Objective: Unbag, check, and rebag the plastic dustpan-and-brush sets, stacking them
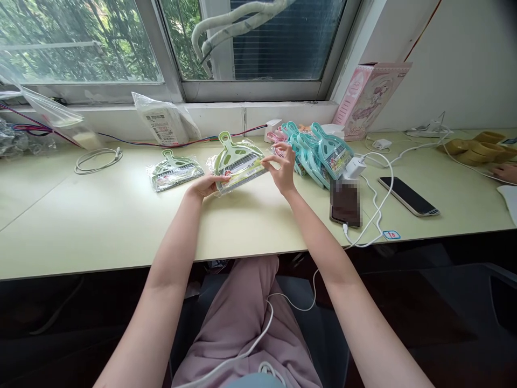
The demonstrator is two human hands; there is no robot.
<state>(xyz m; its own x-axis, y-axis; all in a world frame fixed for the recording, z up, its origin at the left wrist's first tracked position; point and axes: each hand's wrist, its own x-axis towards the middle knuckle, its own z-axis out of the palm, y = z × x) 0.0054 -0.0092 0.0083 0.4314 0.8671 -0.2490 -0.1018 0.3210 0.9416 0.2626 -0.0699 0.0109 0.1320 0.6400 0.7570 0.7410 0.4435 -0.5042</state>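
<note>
A light green mini dustpan and brush set [238,161] in a clear plastic bag is held up above the table, tilted, its handle toward the window. My left hand [208,186] grips its lower left corner, thumb on top. At the bag's right edge, my right hand [283,166] pinches with thumb and forefinger, the other fingers raised. Another bagged green dustpan set [175,171] lies on the table to the left. A heap of teal dustpan sets [311,151] lies just right of my right hand, with pink ones [278,136] partly hidden behind.
To the right are a phone [346,207] on a white charging cable, a second phone [407,196] and mustard-coloured rounded things [476,148]. Another person's hand [507,172] shows at the right edge. A pink box [369,99], a packaged item [163,121] and a coiled cable [99,160] stand or lie behind.
</note>
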